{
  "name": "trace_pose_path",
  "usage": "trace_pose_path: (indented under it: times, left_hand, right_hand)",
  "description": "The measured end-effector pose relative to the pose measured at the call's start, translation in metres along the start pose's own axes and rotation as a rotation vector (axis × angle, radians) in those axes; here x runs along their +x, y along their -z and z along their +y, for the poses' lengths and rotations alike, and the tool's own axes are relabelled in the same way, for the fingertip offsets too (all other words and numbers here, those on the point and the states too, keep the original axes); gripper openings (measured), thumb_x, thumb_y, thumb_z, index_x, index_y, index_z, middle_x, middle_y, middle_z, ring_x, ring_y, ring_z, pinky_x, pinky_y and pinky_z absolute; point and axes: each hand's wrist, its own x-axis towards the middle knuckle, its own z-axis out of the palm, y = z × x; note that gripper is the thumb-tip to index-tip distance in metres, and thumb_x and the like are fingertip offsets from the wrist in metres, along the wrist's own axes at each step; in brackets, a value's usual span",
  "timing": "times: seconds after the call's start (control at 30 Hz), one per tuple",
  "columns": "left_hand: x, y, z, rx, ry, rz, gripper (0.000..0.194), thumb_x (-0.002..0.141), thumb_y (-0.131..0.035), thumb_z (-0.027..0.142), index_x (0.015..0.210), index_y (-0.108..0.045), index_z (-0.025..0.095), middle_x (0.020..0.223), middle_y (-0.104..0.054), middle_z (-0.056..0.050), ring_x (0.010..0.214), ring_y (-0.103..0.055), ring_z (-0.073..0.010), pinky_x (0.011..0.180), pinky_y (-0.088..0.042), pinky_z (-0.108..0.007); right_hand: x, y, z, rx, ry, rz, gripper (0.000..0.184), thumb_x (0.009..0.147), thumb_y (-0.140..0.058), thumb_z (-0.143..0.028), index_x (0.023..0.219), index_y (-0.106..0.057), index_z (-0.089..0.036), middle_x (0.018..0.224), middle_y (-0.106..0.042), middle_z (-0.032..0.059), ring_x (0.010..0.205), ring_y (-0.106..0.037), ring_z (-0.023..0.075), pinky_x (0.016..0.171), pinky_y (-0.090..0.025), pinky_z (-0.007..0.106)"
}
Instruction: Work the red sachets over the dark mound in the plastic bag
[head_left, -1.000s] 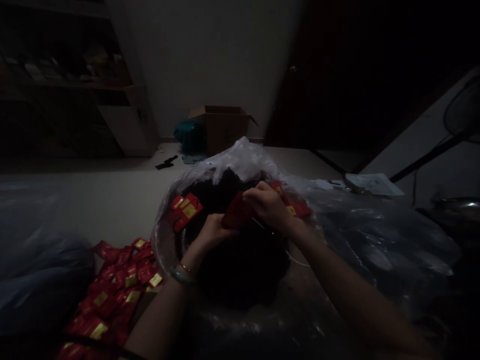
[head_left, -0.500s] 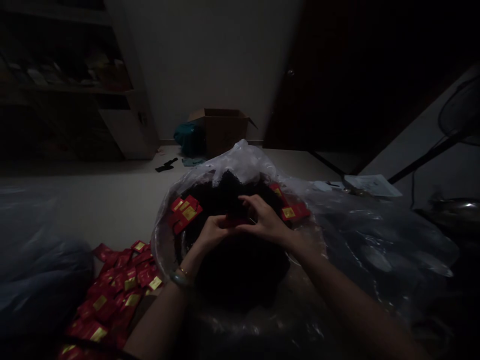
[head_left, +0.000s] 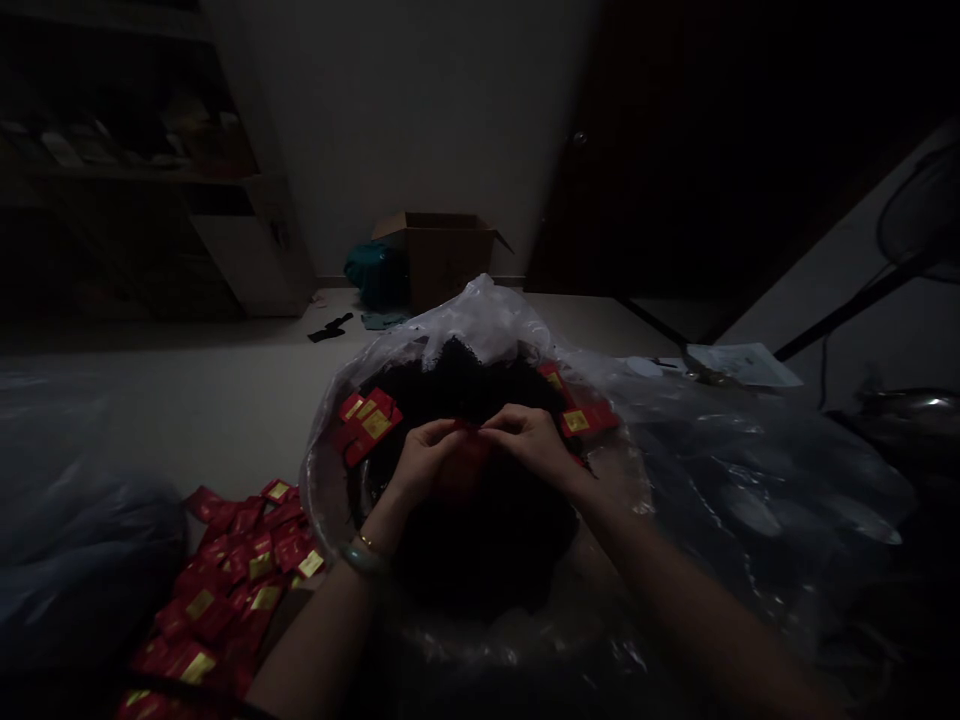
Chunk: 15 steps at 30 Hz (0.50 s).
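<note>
My left hand (head_left: 421,457) and my right hand (head_left: 531,440) pinch the top edge of a small red packet (head_left: 463,462) between thumbs and fingers. The packet hangs, dim and partly hidden, over a mound of dark loose material (head_left: 480,560), perhaps dried leaves. That mound fills a round container lined with clear plastic (head_left: 322,500). Red packets with gold labels (head_left: 375,420) rest on its left side, near my left hand. More red packets (head_left: 589,419) lie on the right rim, beside my right hand.
Many red and gold packets (head_left: 225,590) are heaped at lower left. Clear plastic sheeting (head_left: 750,480) spreads to the right. An open cardboard box (head_left: 450,260) and a teal bag (head_left: 375,272) stand by the wall. A dark strap-like item (head_left: 330,328) lies on the floor.
My right fingers, raised and apart half a second ago, have come down and now pinch the packet's top edge. The packet has turned so more of its red face shows.
</note>
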Motion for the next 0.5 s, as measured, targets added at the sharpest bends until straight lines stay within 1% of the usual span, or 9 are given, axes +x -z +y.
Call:
trace_pose_path:
  times: [0.07, 0.13, 0.17, 0.23, 0.33, 0.37, 0.4, 0.43, 0.5]
  left_hand:
    - [-0.001, -0.002, 0.0, 0.027, 0.005, -0.091, 0.042, 0.056, -0.079, 0.03, 0.095, -0.07, 0.016, 0.091, -0.073, -0.005, 0.082, -0.066, -0.0191, 0.075, -0.05, -0.028]
    - [-0.001, -0.003, -0.001, 0.082, 0.05, -0.173, 0.045, 0.051, -0.082, 0.026, 0.093, -0.07, 0.014, 0.085, -0.073, -0.005, 0.079, -0.066, -0.0193, 0.074, -0.05, -0.029]
    - [-0.001, -0.004, -0.003, 0.104, 0.084, -0.184, 0.041, 0.05, -0.083, 0.026, 0.087, -0.071, 0.012, 0.079, -0.073, -0.004, 0.074, -0.066, -0.0191, 0.071, -0.05, -0.028]
    - [-0.001, -0.005, -0.006, 0.106, 0.135, -0.158, 0.036, 0.051, -0.083, 0.03, 0.077, -0.071, 0.01, 0.07, -0.071, -0.004, 0.067, -0.065, -0.0185, 0.066, -0.049, -0.028]
    - [0.0, -0.004, -0.009, 0.009, 0.141, -0.09, 0.04, 0.051, -0.084, 0.033, 0.081, -0.072, 0.01, 0.076, -0.073, -0.006, 0.069, -0.066, -0.019, 0.067, -0.05, -0.029]
    - [0.0, -0.004, -0.009, -0.028, 0.139, -0.07, 0.042, 0.05, -0.084, 0.034, 0.083, -0.073, 0.01, 0.079, -0.074, -0.007, 0.071, -0.067, -0.0194, 0.069, -0.051, -0.03]
    - [0.001, -0.004, -0.009, -0.058, 0.138, -0.051, 0.044, 0.049, -0.085, 0.034, 0.084, -0.073, 0.01, 0.081, -0.074, -0.008, 0.072, -0.067, -0.0197, 0.07, -0.051, -0.03]
    - [0.001, -0.004, -0.008, -0.079, 0.139, -0.032, 0.044, 0.049, -0.085, 0.034, 0.084, -0.073, 0.01, 0.082, -0.074, -0.009, 0.071, -0.067, -0.0199, 0.071, -0.051, -0.031]
    - [0.001, -0.005, -0.007, -0.102, 0.142, -0.008, 0.044, 0.048, -0.086, 0.034, 0.082, -0.073, 0.01, 0.081, -0.074, -0.009, 0.07, -0.068, -0.0199, 0.072, -0.051, -0.031]
  right_hand:
    - [0.0, 0.0, -0.004, 0.001, 0.044, -0.023, 0.007, 0.075, -0.068, -0.022, 0.07, -0.071, -0.019, 0.068, -0.066, 0.0011, 0.066, -0.062, 0.0142, 0.062, -0.047, 0.025]
    - [0.001, -0.001, -0.009, -0.008, 0.09, -0.068, 0.007, 0.075, -0.068, -0.021, 0.071, -0.072, -0.018, 0.069, -0.066, 0.0015, 0.064, -0.061, 0.0136, 0.061, -0.046, 0.024]
    - [0.002, -0.001, -0.011, -0.015, 0.108, -0.088, 0.007, 0.076, -0.067, -0.022, 0.072, -0.072, -0.018, 0.07, -0.067, 0.0018, 0.065, -0.061, 0.0135, 0.061, -0.046, 0.024]
    - [0.004, 0.0, -0.011, -0.023, 0.104, -0.094, 0.011, 0.079, -0.064, -0.025, 0.075, -0.072, -0.019, 0.073, -0.068, 0.002, 0.066, -0.062, 0.014, 0.062, -0.047, 0.024]
    - [0.007, 0.005, 0.004, -0.102, -0.027, 0.001, 0.02, 0.087, -0.054, -0.03, 0.093, -0.069, -0.019, 0.081, -0.07, 0.0027, 0.073, -0.064, 0.0159, 0.066, -0.048, 0.026]
    - [0.006, 0.007, 0.012, -0.183, -0.091, 0.031, 0.023, 0.088, -0.052, -0.031, 0.102, -0.066, -0.019, 0.086, -0.07, 0.0038, 0.077, -0.064, 0.017, 0.069, -0.048, 0.027]
    - [0.003, 0.008, 0.022, -0.313, -0.152, 0.027, 0.027, 0.087, -0.053, -0.03, 0.11, -0.062, -0.018, 0.093, -0.069, 0.0056, 0.083, -0.064, 0.0186, 0.074, -0.047, 0.029]
    - [-0.001, 0.009, 0.032, -0.458, -0.236, -0.024, 0.031, 0.085, -0.057, -0.029, 0.113, -0.059, -0.016, 0.096, -0.068, 0.0084, 0.087, -0.064, 0.0213, 0.076, -0.047, 0.031]
    - [-0.011, 0.009, 0.05, -0.671, -0.339, -0.19, 0.038, 0.081, -0.062, -0.028, 0.115, -0.055, -0.011, 0.106, -0.064, 0.0156, 0.095, -0.062, 0.0258, 0.079, -0.046, 0.032]
